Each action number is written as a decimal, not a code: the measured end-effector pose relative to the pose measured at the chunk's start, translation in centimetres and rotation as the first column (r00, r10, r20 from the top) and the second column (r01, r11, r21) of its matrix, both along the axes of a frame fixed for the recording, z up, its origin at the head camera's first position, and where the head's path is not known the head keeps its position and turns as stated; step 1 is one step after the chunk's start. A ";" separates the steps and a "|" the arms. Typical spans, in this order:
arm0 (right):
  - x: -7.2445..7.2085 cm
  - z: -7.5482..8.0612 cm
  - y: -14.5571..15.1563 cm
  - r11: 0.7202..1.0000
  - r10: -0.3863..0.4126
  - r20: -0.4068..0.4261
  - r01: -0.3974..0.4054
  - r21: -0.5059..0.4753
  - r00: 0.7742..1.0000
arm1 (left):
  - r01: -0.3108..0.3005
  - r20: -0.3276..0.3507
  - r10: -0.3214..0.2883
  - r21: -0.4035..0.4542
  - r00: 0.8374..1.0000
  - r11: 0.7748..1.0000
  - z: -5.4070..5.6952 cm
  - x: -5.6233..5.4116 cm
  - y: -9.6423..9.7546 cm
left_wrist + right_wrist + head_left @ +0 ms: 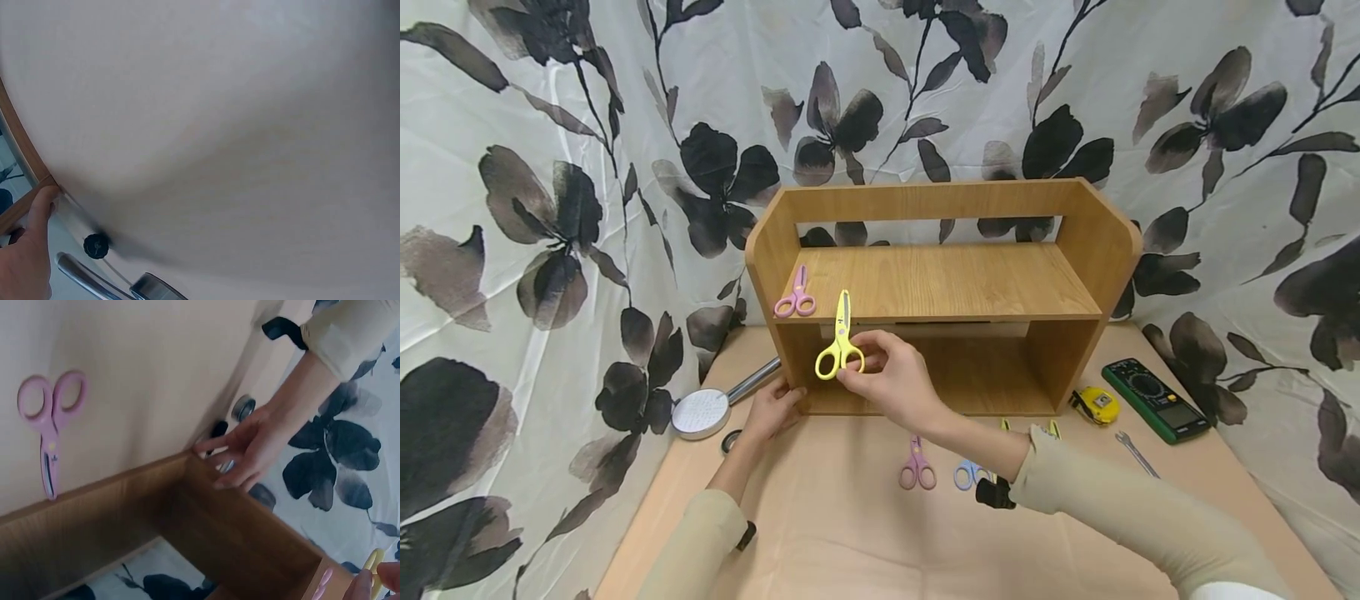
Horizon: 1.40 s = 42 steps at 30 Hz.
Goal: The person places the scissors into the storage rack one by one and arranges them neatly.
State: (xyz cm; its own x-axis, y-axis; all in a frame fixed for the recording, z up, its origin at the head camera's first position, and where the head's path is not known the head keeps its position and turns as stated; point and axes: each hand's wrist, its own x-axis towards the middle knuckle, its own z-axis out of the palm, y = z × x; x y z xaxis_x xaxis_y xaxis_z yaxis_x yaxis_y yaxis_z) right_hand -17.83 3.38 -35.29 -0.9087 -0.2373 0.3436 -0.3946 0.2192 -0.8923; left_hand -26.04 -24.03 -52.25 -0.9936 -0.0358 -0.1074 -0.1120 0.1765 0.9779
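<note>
My right hand pinches a pair of yellow scissors by the handles, blades pointing up, in front of the wooden shelf unit. Only the yellow handle and a few fingertips show at the lower right of the right wrist view. The fingers of my left hand touch the unit's lower left front corner, lying fairly straight along its edge in the right wrist view. Pink scissors lie at the left end of the upper shelf, handles toward me.
On the table in front lie more pink scissors and blue scissors, partly behind my right forearm. A magnifying glass and black ring lie left; a tape measure, multimeter and wrench lie right.
</note>
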 end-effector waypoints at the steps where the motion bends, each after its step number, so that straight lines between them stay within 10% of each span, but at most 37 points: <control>1: -0.5 0.2 -0.1 1.000 -0.011 -0.006 0.011 0.004 1.000 | 0.002 -0.001 -0.002 -0.002 1.000 1.000 0.0 0.0 0.0; 19: -9.0 4.2 -1.3 0.980 -0.057 -0.027 0.061 0.188 0.998 | 0.014 -0.020 -0.013 0.036 1.000 0.999 0.0 0.0 0.1; 29: -11.1 5.1 -1.6 0.952 -0.054 0.066 0.031 0.306 0.996 | 0.007 -0.041 -0.004 0.057 0.999 0.998 0.0 0.1 -0.1; 42: -12.5 7.7 -1.9 0.849 -0.031 0.118 -0.036 0.527 0.993 | 0.011 -0.017 -0.010 0.031 1.000 0.999 -0.4 -0.2 -0.3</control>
State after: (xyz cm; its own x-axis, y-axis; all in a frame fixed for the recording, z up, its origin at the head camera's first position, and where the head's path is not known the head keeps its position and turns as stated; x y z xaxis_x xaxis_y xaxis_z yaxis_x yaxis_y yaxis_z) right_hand -30.33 1.45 -27.61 -0.9334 -0.3544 0.0568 -0.2956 0.6693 -0.6817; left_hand -26.27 -24.29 -52.63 -0.9955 -0.0222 -0.0917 -0.0939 0.1471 0.9846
